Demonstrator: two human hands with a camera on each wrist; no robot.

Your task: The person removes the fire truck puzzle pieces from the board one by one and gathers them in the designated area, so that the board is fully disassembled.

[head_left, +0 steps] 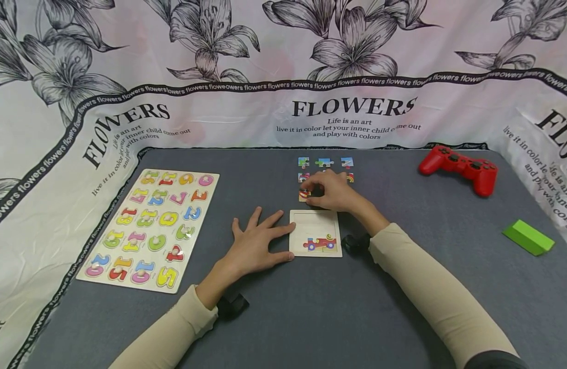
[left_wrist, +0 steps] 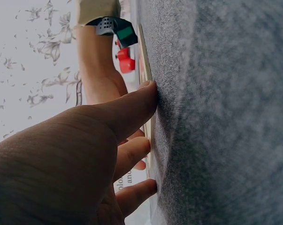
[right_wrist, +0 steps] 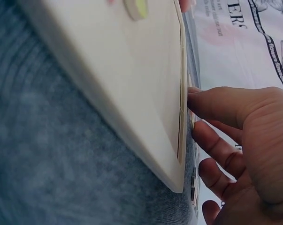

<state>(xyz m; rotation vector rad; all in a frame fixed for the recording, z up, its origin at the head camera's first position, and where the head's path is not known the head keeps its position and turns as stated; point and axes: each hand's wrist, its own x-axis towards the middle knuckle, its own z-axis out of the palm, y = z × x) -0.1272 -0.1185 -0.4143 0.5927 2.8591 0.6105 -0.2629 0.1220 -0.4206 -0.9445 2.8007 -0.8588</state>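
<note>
A shallow wooden puzzle tray (head_left: 313, 223) lies in the middle of the table. Joined pieces along its lower edge form a red vehicle picture (head_left: 320, 244). My left hand (head_left: 253, 247) has its fingers spread, with fingertips at the tray's left edge; in the left wrist view the thumb (left_wrist: 136, 103) touches beside that edge. Just beyond the tray's far edge, my right hand (head_left: 331, 190) pinches a small jigsaw piece (head_left: 303, 196) between thumb and finger, low over the table. The hand partly covers that piece and several others behind it.
Loose jigsaw pieces (head_left: 324, 162) stand in rows beyond the right hand. A number puzzle board (head_left: 161, 246) lies at left. To the right are a red game controller (head_left: 460, 168) and a green block (head_left: 528, 237). A flower-printed cloth (head_left: 237, 118) hangs behind the table.
</note>
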